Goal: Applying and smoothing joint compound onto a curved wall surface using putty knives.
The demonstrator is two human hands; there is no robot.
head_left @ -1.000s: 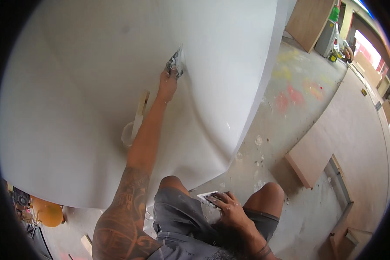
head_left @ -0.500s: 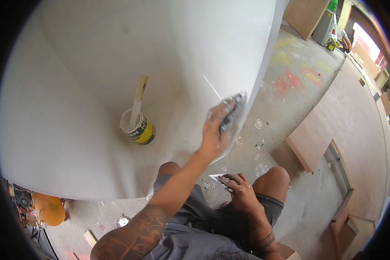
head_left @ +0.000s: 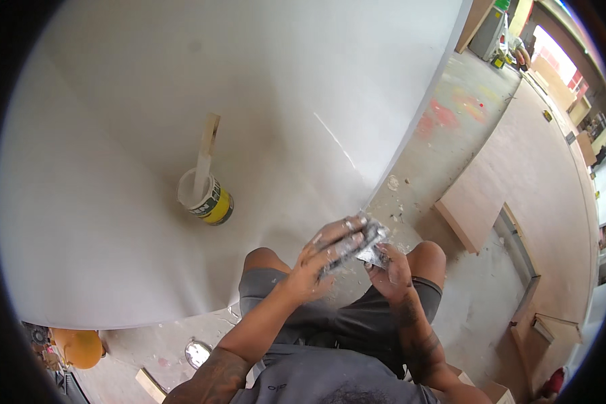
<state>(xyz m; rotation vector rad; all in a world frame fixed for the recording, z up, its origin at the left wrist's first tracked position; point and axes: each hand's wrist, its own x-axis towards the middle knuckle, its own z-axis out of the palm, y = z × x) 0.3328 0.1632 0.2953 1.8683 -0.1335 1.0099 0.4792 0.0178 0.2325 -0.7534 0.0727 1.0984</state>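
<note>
My left hand (head_left: pixel 320 259), smeared with filler, is closed round a putty spreader (head_left: pixel 347 254) with a dark grip, slightly blurred. Facing it over my lap, my right hand (head_left: pixel 392 275) is closed on a flat metal scraper (head_left: pixel 372 254). The two tools meet or overlap between my hands; the fingers partly hide them. Ahead is a large white panel (head_left: pixel 330 60), with a thin white line of filler (head_left: pixel 334 138) near its right edge. On the panel stands a yellow and black tub (head_left: pixel 217 205) with a flat wooden stick (head_left: pixel 207 148) upright in it.
To the right, a large wooden panel (head_left: pixel 518 161) with a rectangular cut-out lies over the paint-spotted floor (head_left: pixel 444 121). An orange rounded object (head_left: pixel 79 347), a shiny round item (head_left: pixel 197 352) and a wood strip (head_left: pixel 151 385) are at the lower left. My knees are close to the white panel's near edge.
My left hand has drawn back from the white panel's right edge toward my lap with the spreader. My right hand has risen with the scraper to meet it. The view has shifted slightly.
</note>
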